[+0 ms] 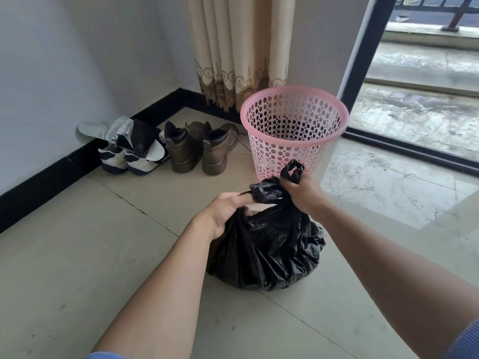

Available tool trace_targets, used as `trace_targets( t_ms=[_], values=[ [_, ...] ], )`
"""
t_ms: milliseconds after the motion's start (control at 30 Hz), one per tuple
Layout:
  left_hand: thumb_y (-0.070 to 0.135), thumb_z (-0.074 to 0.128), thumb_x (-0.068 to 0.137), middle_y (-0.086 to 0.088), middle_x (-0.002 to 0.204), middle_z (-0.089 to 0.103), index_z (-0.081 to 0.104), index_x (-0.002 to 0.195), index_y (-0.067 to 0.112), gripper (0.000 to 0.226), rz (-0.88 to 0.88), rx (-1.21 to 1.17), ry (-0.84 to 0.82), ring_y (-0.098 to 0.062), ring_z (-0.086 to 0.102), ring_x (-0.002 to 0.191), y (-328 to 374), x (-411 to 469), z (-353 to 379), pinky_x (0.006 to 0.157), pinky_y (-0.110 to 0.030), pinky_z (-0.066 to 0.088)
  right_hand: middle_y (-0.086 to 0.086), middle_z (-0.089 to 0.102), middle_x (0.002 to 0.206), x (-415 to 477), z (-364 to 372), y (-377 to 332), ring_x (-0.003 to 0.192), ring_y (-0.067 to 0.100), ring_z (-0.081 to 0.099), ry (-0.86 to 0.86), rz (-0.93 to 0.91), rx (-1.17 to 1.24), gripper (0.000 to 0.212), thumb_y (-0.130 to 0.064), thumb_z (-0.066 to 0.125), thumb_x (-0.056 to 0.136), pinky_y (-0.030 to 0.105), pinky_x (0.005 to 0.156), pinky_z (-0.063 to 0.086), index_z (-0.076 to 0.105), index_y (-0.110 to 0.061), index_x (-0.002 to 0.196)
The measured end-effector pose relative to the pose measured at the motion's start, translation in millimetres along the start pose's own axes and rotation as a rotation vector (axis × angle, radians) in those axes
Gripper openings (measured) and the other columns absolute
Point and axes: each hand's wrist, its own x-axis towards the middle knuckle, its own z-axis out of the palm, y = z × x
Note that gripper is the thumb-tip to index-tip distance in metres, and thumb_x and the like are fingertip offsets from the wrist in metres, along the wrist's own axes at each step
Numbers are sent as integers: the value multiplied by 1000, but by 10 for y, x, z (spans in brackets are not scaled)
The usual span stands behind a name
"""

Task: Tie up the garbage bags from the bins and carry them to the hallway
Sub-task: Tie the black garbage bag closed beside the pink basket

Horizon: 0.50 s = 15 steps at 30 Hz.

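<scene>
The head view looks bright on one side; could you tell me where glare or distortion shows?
Head view: daylight through the glass door throws a pale sheen on the floor tiles at right; the wide lens bows the door frame; the black garbage bag stays sharp with glossy creases.

Black garbage bag (267, 252), crinkled and bulging, sitting on the floor at lower centre of frame, neck gathered and twisted above it, pink perforated bin (294, 130) upright just behind, at centre.
</scene>
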Motion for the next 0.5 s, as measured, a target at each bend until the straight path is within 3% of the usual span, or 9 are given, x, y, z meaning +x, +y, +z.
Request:
trace_targets(
  t_ms=[100,200,267,333,433,500],
  values=[
    [5,68,76,0,45,42,47,55,13,31,81,92,207,-15,36,44,-65,63,45,44,-17,33,10,72,99,-29,23,-10,88,28,68,-13,-42,-10,39,-41,62,92,47,86,56,65,-8,112],
    [-1,50,82,3,37,39,41,49,15,37,0,91,362,-17,33,44,-96,130,28,45,-18,30,11,73,97,-66,10,-48,87,29,68,-31,-91,-5,39,-41,65,89,50,85,56,67,-7,108],
    [2,53,80,-1,44,49,49,53,15,31,-81,-17,299,-21,43,49,-77,110,10,51,-22,41,14,73,95,-106,5,-80,86,32,69,-52,-148,-68,37,-37,68,89,51,82,57,68,-4,105],
    [13,59,82,-7,60,61,59,63,12,18,-138,-175,136,-25,57,58,-26,39,10,60,-29,52,13,73,93,-129,15,-91,82,30,68,-51,-205,-148,31,-32,68,88,47,77,58,69,-3,100],
    [28,50,82,-8,64,58,57,70,8,24,-112,-291,-76,-23,56,60,41,-23,-68,66,-30,50,2,67,81,-138,14,-83,69,19,62,-12,-232,-228,21,-30,67,90,32,64,54,63,-9,90],
    [38,62,76,-11,75,62,63,87,4,35,-77,-242,-149,-24,58,71,70,-39,-103,74,-33,51,2,65,83,-145,4,-76,73,20,61,27,-240,-272,19,-32,66,90,32,66,52,65,-12,94]
  ],
)
